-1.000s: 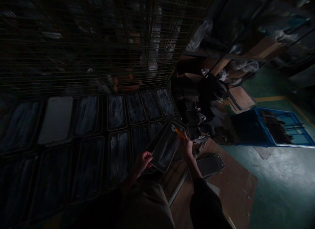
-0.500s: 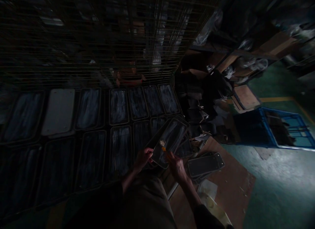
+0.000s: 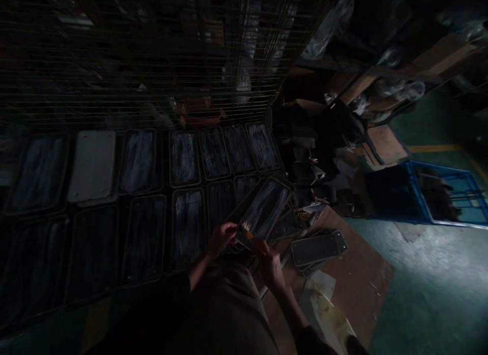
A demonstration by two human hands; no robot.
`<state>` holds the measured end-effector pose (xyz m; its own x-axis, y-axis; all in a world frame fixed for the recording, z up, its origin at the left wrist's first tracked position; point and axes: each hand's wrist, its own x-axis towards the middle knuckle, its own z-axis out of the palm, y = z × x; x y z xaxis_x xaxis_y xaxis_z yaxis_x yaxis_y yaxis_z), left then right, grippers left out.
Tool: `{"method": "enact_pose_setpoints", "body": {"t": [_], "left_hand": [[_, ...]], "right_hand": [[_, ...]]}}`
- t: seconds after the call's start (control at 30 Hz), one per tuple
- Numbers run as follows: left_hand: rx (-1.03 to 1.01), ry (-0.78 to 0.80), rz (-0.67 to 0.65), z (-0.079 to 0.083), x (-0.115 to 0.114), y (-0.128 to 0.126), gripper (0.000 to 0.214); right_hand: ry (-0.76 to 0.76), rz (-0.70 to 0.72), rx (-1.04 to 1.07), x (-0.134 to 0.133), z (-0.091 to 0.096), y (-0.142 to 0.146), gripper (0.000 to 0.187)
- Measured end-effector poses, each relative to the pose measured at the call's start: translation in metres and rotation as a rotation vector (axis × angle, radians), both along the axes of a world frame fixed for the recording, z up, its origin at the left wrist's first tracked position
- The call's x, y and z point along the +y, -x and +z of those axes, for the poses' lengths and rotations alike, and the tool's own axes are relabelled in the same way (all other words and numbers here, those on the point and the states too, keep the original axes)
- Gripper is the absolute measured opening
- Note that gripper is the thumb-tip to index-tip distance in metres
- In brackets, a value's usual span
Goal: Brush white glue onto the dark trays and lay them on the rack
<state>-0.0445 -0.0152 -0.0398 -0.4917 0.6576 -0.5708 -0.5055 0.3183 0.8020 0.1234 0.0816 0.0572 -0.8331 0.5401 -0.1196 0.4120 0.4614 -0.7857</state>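
Note:
My left hand (image 3: 223,238) grips the near left edge of a dark rectangular panel (image 3: 267,207) with rounded corners, held at a slant. In my right hand (image 3: 268,261) is a brush (image 3: 248,234) with an orange handle and pale bristles. Its bristles are at the panel's near end, by my left fingers. Whitish streaks run along the panel's face. Under it lies another dark panel, mostly covered. Rows of similar streaked panels (image 3: 186,220) spread out to the left, with one pale grey panel (image 3: 92,164) among them.
A wire mesh rack (image 3: 152,100) stands behind the panels. On a brown board (image 3: 366,263) at right lie a small stack of panels (image 3: 318,249) and a pale yellowish container (image 3: 331,317). Farther right are a blue crate (image 3: 415,192) and dark bundles (image 3: 305,161).
The brush has moved down and left along the panel, toward its near end. My left hand keeps its hold on the edge, and the view has shifted slightly.

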Motion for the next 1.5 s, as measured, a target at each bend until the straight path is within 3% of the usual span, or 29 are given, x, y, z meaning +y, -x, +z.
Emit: {"method": "enact_pose_setpoints", "body": {"t": [0.13, 0.3, 0.53, 0.67, 0.77, 0.9, 1.07, 1.2, 1.33, 1.5], "left_hand": [[-0.004, -0.007, 0.032, 0.000, 0.000, -0.003, 0.023], [0.032, 0.056, 0.003, 0.007, 0.003, -0.002, 0.019], [0.131, 0.147, -0.062, 0.006, 0.004, -0.001, 0.024], [0.106, 0.100, -0.014, 0.003, 0.005, -0.004, 0.020], [0.091, 0.101, -0.014, 0.002, 0.005, -0.005, 0.020], [0.116, 0.126, -0.043, 0.002, 0.005, -0.005, 0.020], [0.100, 0.149, -0.001, 0.002, 0.007, -0.009, 0.019], [0.067, 0.090, 0.033, 0.007, 0.007, -0.010, 0.018], [0.043, 0.094, 0.044, 0.014, 0.006, -0.007, 0.019], [-0.011, 0.086, 0.032, 0.020, 0.008, -0.006, 0.019]], "right_hand": [[0.136, -0.054, 0.018, -0.021, -0.002, -0.018, 0.029], [0.246, -0.148, 0.036, 0.016, 0.000, -0.025, 0.034], [-0.175, -0.335, 0.065, 0.109, 0.009, 0.004, 0.035], [-0.330, -0.260, 0.108, 0.141, 0.015, 0.030, 0.035], [-0.444, -0.141, 0.058, 0.150, 0.017, 0.042, 0.036], [-0.469, 0.029, -0.050, 0.132, 0.012, 0.031, 0.039], [-0.306, 0.205, -0.086, 0.069, 0.018, -0.019, 0.037], [-0.049, 0.143, -0.112, 0.046, 0.032, -0.042, 0.032], [-0.057, -0.088, -0.050, 0.058, 0.032, -0.041, 0.029], [-0.130, 0.074, -0.041, 0.034, 0.022, -0.049, 0.031]]}}
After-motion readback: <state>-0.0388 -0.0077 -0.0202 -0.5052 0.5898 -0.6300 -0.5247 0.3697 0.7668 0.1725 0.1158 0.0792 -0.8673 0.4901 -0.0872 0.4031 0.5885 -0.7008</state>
